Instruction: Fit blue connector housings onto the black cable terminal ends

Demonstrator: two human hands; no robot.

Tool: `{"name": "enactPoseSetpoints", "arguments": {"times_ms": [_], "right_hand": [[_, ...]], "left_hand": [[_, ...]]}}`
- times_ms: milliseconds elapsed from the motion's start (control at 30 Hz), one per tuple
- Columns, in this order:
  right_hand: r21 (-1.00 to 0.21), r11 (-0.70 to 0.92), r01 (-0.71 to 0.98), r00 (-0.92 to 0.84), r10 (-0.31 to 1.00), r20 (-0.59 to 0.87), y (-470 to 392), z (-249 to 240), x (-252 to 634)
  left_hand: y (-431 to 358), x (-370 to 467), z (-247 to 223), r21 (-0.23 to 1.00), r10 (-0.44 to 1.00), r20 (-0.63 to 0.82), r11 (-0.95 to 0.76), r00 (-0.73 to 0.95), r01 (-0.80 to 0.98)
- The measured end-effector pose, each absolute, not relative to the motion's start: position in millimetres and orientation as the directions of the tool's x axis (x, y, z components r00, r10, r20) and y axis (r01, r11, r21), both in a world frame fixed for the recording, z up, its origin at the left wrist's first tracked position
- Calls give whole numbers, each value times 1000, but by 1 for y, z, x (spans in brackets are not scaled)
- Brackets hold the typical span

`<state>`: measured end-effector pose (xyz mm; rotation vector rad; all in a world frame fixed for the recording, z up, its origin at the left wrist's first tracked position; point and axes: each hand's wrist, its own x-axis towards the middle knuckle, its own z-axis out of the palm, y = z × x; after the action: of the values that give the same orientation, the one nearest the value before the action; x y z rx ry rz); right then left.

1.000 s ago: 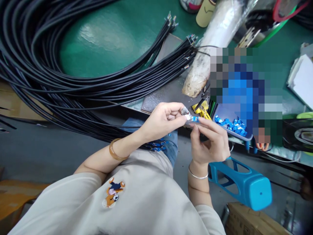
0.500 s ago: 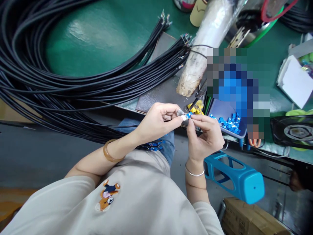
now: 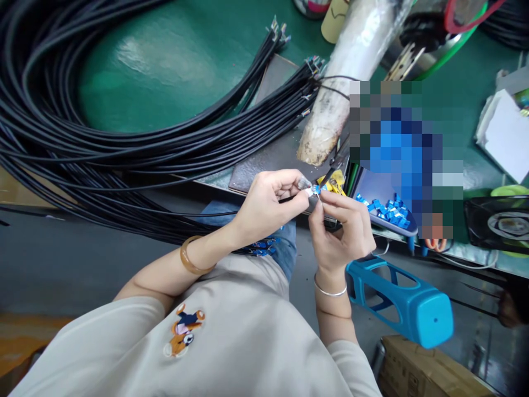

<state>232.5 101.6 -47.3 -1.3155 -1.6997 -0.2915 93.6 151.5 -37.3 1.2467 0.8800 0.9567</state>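
Observation:
My left hand (image 3: 270,201) pinches the end of a black cable, where light-coloured wires show at the fingertips. Against those wires sits a small blue connector (image 3: 319,189), held between the thumb and fingers of my right hand (image 3: 345,226). The fingertips of both hands are nearly touching, just in front of the bench edge. More blue connectors (image 3: 392,212) lie in a dark tray (image 3: 374,182) to the right. Finished-looking cable ends with blue connectors (image 3: 262,246) rest by my lap, below my left forearm.
A thick bundle of black cables (image 3: 165,146) curves over the green table (image 3: 165,66). A plastic-wrapped roll (image 3: 347,71) lies behind my hands, near a yellow tool (image 3: 334,181). A blue stool (image 3: 405,298) and a cardboard box (image 3: 425,369) stand at lower right.
My right hand has shifted slightly left, with its thumb now lower beneath the connector. My left hand has barely moved. The view has shifted a little.

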Motion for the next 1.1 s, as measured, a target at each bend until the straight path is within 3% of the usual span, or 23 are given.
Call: {"name": "enactPoseSetpoints", "arguments": {"times_ms": [267, 633, 1100], "right_hand": [[-373, 394, 840, 22, 662, 749, 104, -41, 235], [-417, 378, 827, 34, 705, 708, 104, -33, 237], [-423, 370, 827, 27, 727, 687, 103, -31, 237]], "left_hand": [[158, 94, -31, 978, 908, -37, 119, 418, -173], [159, 94, -28, 992, 931, 20, 25, 363, -121], [158, 94, -30, 993, 928, 6, 40, 373, -115]]}}
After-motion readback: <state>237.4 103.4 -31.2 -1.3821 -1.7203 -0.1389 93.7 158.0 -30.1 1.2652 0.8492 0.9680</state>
